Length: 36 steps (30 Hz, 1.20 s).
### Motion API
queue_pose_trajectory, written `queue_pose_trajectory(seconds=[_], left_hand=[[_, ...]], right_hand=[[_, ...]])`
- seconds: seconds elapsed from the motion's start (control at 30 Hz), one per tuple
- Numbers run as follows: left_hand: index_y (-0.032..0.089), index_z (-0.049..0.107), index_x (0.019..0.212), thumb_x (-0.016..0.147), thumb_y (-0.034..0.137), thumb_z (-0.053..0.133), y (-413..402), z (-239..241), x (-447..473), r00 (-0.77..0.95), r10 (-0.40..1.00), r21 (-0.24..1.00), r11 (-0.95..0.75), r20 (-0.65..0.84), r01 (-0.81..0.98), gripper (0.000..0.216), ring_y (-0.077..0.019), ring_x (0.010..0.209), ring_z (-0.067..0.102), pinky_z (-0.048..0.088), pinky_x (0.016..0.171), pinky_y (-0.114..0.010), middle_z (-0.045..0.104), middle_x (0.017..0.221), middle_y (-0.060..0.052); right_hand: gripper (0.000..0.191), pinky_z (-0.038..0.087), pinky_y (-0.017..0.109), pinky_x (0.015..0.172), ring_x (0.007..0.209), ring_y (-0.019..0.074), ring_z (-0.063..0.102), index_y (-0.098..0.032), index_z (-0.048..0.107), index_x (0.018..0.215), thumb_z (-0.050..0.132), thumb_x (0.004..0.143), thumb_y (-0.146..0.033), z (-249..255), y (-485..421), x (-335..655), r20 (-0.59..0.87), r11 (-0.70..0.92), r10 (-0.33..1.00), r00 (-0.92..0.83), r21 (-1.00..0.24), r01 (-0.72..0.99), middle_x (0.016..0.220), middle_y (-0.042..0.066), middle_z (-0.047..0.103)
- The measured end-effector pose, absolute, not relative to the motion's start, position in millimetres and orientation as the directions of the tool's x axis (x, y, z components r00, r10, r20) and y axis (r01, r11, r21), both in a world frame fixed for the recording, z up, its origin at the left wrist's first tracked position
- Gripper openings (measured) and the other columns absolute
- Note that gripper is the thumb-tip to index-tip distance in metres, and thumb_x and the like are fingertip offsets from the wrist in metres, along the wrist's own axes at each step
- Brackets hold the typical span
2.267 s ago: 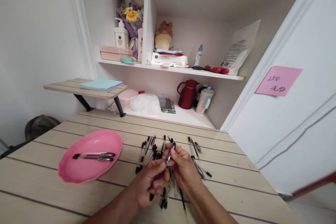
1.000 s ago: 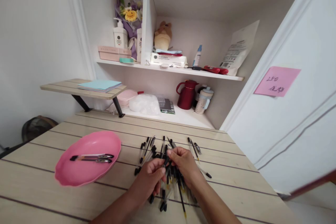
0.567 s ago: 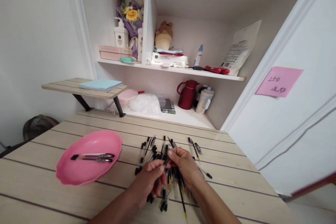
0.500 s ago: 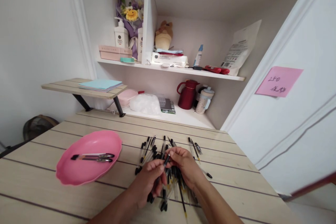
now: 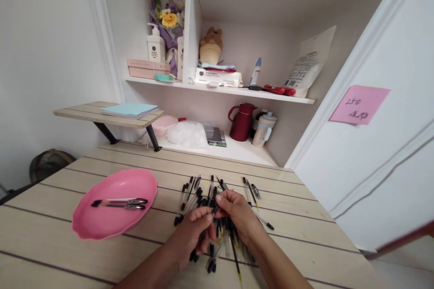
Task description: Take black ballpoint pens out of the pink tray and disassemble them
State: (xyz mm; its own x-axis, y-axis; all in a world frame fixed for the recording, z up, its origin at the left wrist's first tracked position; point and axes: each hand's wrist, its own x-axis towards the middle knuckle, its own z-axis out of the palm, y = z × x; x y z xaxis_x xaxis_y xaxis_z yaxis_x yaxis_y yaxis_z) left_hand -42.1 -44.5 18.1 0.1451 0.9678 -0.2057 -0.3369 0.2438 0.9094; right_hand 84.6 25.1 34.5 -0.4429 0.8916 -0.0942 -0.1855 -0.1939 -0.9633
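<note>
Over the middle of the table, both my hands are closed at a pen [image 5: 215, 209] with a black grip. My left hand [image 5: 196, 231] wraps its barrel, most of which is hidden by the fingers. Thumb and forefinger of my right hand [image 5: 235, 211] pinch the pen's far end; the small part there is mostly covered. Under and around the hands lies a loose pile of pen parts [image 5: 233, 249]: clear barrels, black caps and refills with yellowish ends. Left of them, a pink scalloped tray [image 5: 115, 226] holds a few pens [image 5: 120, 203] with black ends and silvery clips.
A small raised stand [image 5: 81, 109] with papers [image 5: 130, 109] is at the back left. Behind the table, a white shelf unit [image 5: 251, 156] holds a red jug [image 5: 241, 122], a pale cup [image 5: 265, 128] and a plastic bag [image 5: 187, 134]. A pink note [image 5: 360, 104] sticks to the right wall.
My right fingers have shifted slightly at the pen's end, and the silvery tip seen before is now mostly covered. My left hand and the tray stay in place.
</note>
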Motion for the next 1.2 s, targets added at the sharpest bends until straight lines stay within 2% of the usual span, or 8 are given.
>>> queue_pose_trajectory(seconds=[0.23, 0.37, 0.47, 0.63, 0.8, 0.93, 1.07, 1.2], left_hand=[[0.011, 0.056, 0.091, 0.073, 0.042, 0.054, -46, 20, -47, 0.313, 0.920, 0.854, 0.351, -0.237, -0.384, 0.036, -0.0021, 0.025, 0.032, 0.017, 0.028, -0.016, 0.053, 0.049, 0.003], [0.012, 0.057, 0.092, 0.071, 0.040, 0.056, -45, 20, -47, 0.244, 0.935, 0.866, 0.334, -0.256, -0.372, 0.034, -0.0030, 0.030, 0.040, 0.023, 0.029, -0.015, 0.055, 0.056, 0.003], [0.013, 0.057, 0.090, 0.071, 0.038, 0.058, -43, 19, -48, 0.190, 0.955, 0.878, 0.287, -0.229, -0.383, 0.031, -0.0028, 0.032, 0.041, 0.026, 0.031, -0.015, 0.053, 0.058, 0.004], [0.014, 0.056, 0.085, 0.069, 0.041, 0.059, -42, 18, -48, 0.167, 0.963, 0.899, 0.260, -0.213, -0.352, 0.031, -0.0028, 0.032, 0.040, 0.027, 0.032, -0.016, 0.052, 0.057, 0.005], [0.013, 0.058, 0.088, 0.070, 0.038, 0.055, -43, 20, -50, 0.173, 0.955, 0.945, 0.271, -0.241, -0.181, 0.031, -0.0058, 0.035, 0.043, 0.028, 0.035, -0.017, 0.052, 0.054, 0.004], [0.013, 0.062, 0.070, 0.065, 0.026, 0.056, -37, 24, -59, -0.031, 0.993, 0.989, 0.120, -0.118, 0.085, 0.015, -0.0088, 0.047, 0.046, 0.031, 0.043, -0.018, 0.051, 0.051, 0.003], [0.014, 0.066, 0.081, 0.061, 0.027, 0.058, -28, 22, -71, -0.254, 0.967, 0.948, 0.076, 0.005, 0.310, 0.025, -0.0141, 0.059, 0.051, 0.037, 0.053, -0.022, 0.057, 0.060, 0.001], [0.014, 0.066, 0.088, 0.062, 0.031, 0.057, -24, 19, -79, -0.294, 0.955, 0.872, 0.101, 0.051, 0.479, 0.032, -0.0168, 0.063, 0.054, 0.038, 0.060, -0.025, 0.060, 0.064, -0.001]], right_hand=[[0.032, 0.043, 0.023, 0.061, 0.067, 0.0127, 0.058, -0.017, 0.061, 0.078, 0.072, 0.058, -0.040, 47, 39, 97, -0.002, -0.164, 0.938, -0.346, -0.883, -0.439, 0.073, 0.003, 0.061], [0.030, 0.037, 0.021, 0.050, 0.053, 0.0100, 0.051, -0.016, 0.060, 0.073, 0.069, 0.060, -0.041, 47, 47, 106, 0.021, -0.030, 0.968, -0.251, -0.980, -0.197, 0.058, -0.001, 0.058], [0.031, 0.029, 0.020, 0.043, 0.043, 0.0076, 0.043, -0.015, 0.057, 0.063, 0.068, 0.060, -0.044, 43, 44, 105, -0.040, -0.030, 0.935, -0.352, -0.999, 0.035, 0.048, -0.003, 0.054], [0.030, 0.026, 0.019, 0.041, 0.042, 0.0071, 0.044, -0.015, 0.055, 0.064, 0.066, 0.061, -0.043, 38, 34, 91, -0.126, -0.137, 0.898, -0.421, -0.991, 0.004, 0.048, -0.004, 0.053], [0.025, 0.030, 0.019, 0.041, 0.043, 0.0065, 0.042, -0.017, 0.051, 0.067, 0.062, 0.065, -0.040, 45, 57, 111, 0.038, 0.040, 0.999, 0.012, -0.962, -0.269, 0.051, -0.004, 0.052], [0.027, 0.036, 0.019, 0.042, 0.047, 0.0071, 0.048, -0.018, 0.051, 0.072, 0.062, 0.065, -0.041, 55, 82, 148, 0.134, 0.254, 0.929, 0.346, -0.909, -0.330, 0.065, -0.001, 0.059], [0.030, 0.030, 0.020, 0.035, 0.037, 0.0075, 0.043, -0.017, 0.051, 0.068, 0.064, 0.062, -0.044, 45, 85, 150, 0.110, 0.128, 0.979, 0.174, -0.987, -0.099, 0.052, -0.002, 0.056], [0.029, 0.028, 0.022, 0.035, 0.033, 0.0119, 0.047, -0.019, 0.050, 0.060, 0.060, 0.063, -0.046, 20, 73, 121, 0.039, 0.057, 0.997, -0.074, -0.962, 0.268, 0.040, -0.003, 0.051]])
